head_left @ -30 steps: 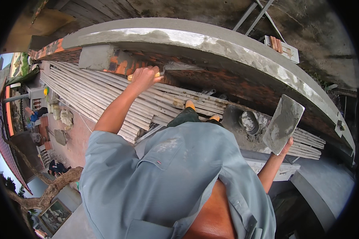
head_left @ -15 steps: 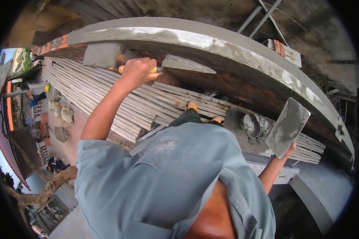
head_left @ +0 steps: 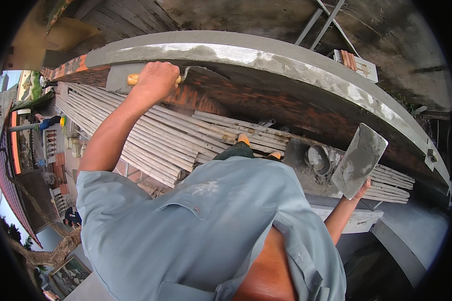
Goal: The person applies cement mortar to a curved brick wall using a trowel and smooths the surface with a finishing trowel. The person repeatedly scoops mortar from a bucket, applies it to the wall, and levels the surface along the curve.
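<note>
Head view shows left hand [head_left: 155, 80] gripping trowel [head_left: 186, 75] against wet ledge [head_left: 266, 57]; right hand [head_left: 361, 189] holds mortar board [head_left: 359, 160]; brick face [head_left: 286, 108] below looks unplastered.

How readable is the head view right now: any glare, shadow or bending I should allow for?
Head view: even daylight, no blur on the left hand gripping the trowel; pale glare on the wet mortar ledge; deep shadow under it hides the brick face; fisheye bows the ledge and bamboo poles; black rim cuts the corners; the right hand with the mortar board stays sharp.
</note>
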